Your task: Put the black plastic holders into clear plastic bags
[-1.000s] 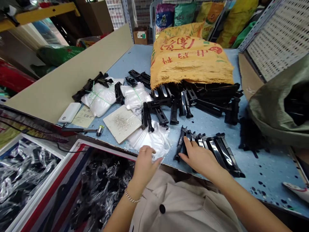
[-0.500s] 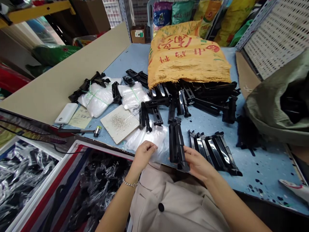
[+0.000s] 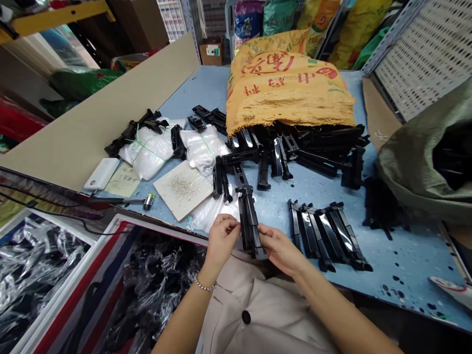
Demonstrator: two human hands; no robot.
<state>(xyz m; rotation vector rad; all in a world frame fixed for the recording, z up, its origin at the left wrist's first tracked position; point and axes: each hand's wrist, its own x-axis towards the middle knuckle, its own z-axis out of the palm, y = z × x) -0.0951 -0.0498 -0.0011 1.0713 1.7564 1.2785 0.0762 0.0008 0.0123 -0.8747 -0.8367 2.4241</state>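
Observation:
My right hand (image 3: 278, 248) grips the near end of a pair of long black plastic parts (image 3: 248, 219), holding them above the front edge of the blue table (image 3: 405, 255). My left hand (image 3: 222, 235) is closed in a pinch on the edge of a clear plastic bag (image 3: 212, 211) right beside those parts. A row of several similar black parts (image 3: 328, 233) lies on the table just right of my right hand.
A yellow woven sack (image 3: 287, 88) spills more black parts (image 3: 313, 147) at the back. White tied bags (image 3: 151, 150), a tile with small bits (image 3: 182, 187), a white power bank (image 3: 101, 173) and a small hammer (image 3: 121, 200) lie left. A green sack (image 3: 420, 152) sits right; bins of bagged parts (image 3: 147, 290) stand below.
My right hand lifted two black parts out of the row and carried them left toward my left hand. My left hand closed on the clear bag's edge.

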